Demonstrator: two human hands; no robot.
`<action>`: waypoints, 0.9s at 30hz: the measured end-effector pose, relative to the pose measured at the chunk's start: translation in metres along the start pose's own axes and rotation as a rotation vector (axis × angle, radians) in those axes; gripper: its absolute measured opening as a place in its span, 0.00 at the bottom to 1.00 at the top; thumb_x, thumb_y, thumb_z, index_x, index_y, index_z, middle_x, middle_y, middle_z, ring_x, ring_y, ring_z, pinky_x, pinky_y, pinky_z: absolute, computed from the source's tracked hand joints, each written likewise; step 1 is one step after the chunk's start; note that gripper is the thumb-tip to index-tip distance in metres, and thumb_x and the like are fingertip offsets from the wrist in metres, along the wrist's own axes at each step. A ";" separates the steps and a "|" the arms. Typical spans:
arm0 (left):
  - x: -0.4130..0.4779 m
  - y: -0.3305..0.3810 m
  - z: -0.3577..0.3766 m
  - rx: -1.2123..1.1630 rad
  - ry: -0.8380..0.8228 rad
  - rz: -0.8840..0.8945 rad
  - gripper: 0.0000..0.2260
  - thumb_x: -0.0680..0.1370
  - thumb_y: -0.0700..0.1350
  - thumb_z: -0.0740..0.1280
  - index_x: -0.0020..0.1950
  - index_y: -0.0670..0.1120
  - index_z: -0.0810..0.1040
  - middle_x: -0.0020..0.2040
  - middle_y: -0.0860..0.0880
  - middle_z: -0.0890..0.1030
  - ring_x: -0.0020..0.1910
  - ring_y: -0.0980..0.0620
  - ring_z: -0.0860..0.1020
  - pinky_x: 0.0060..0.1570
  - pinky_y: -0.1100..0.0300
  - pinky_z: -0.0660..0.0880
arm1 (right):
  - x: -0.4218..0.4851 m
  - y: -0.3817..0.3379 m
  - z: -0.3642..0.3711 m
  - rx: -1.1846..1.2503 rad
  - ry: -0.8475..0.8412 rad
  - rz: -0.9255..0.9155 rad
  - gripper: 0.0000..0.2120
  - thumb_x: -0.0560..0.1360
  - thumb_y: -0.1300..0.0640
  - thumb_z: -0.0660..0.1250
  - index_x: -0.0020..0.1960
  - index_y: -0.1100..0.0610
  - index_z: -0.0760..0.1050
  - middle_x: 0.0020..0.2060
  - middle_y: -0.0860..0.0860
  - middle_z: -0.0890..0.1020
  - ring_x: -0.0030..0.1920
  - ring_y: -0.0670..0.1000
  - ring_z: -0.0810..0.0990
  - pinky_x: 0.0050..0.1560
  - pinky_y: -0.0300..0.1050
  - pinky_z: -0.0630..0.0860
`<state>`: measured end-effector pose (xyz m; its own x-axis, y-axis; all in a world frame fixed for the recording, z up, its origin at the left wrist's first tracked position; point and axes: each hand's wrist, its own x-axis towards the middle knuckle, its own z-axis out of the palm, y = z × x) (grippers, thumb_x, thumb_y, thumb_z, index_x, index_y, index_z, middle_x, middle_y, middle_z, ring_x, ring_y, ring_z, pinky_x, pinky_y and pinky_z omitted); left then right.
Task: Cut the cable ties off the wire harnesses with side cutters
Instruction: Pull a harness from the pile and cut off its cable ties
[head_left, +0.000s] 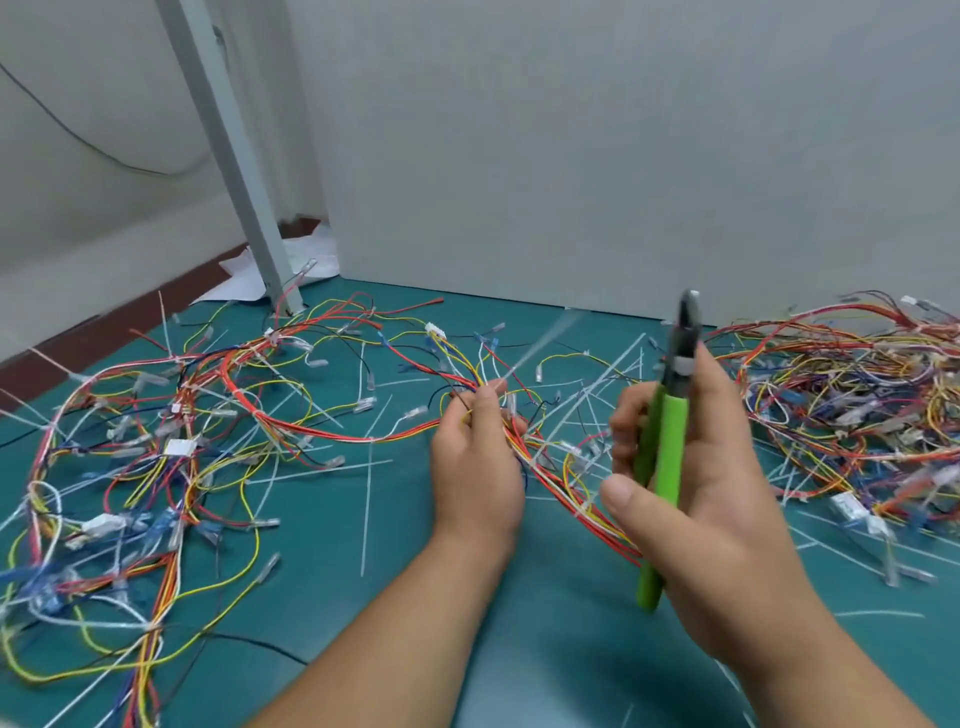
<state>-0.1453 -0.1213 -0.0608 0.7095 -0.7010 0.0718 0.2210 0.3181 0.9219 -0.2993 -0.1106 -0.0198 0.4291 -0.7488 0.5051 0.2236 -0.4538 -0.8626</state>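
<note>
One pair of green-handled side cutters (667, 467) stands upright in the right hand (696, 509), whose fingers curl round both handles (blade gap unclear). The left hand (475, 467) grips a red-and-yellow harness bundle (563, 492) and pinches one blurred white cable tie (540, 343) above the teal bench (363, 623). A left heap (156, 441) and a right heap (857, 415) of tangled multicoloured harnesses flank many cut white ties (369, 499).

The side cutters (668, 457) had smooth, matt green plastic handle sleeves and a dark metal head. The wire harness (540, 467) wore glossy coloured plastic insulation, the cable ties (369, 499) were pale translucent plastic, and the green mat (332, 597) looked matt and smooth.
</note>
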 end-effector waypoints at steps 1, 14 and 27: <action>-0.001 0.001 0.000 -0.020 -0.016 -0.013 0.11 0.79 0.52 0.63 0.50 0.46 0.80 0.32 0.53 0.78 0.31 0.56 0.73 0.32 0.62 0.70 | -0.001 -0.001 0.004 0.032 -0.009 -0.001 0.40 0.66 0.52 0.73 0.75 0.44 0.63 0.53 0.50 0.78 0.54 0.48 0.77 0.58 0.42 0.76; -0.005 -0.003 0.000 0.184 -0.154 0.131 0.08 0.80 0.46 0.67 0.43 0.47 0.80 0.43 0.44 0.86 0.41 0.52 0.81 0.46 0.53 0.77 | 0.000 0.021 0.001 -0.126 0.007 0.367 0.22 0.64 0.38 0.73 0.58 0.32 0.77 0.43 0.39 0.82 0.41 0.44 0.80 0.47 0.49 0.79; -0.004 -0.001 0.001 0.226 -0.117 0.188 0.09 0.78 0.50 0.65 0.44 0.60 0.84 0.37 0.54 0.83 0.36 0.54 0.77 0.40 0.44 0.79 | -0.009 0.019 -0.004 -0.580 0.063 0.170 0.29 0.66 0.41 0.74 0.67 0.41 0.78 0.54 0.36 0.80 0.56 0.36 0.79 0.55 0.26 0.71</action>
<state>-0.1490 -0.1192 -0.0613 0.6389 -0.7162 0.2808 -0.0708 0.3087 0.9485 -0.3026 -0.1145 -0.0407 0.3600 -0.8529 0.3780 -0.3646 -0.5016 -0.7845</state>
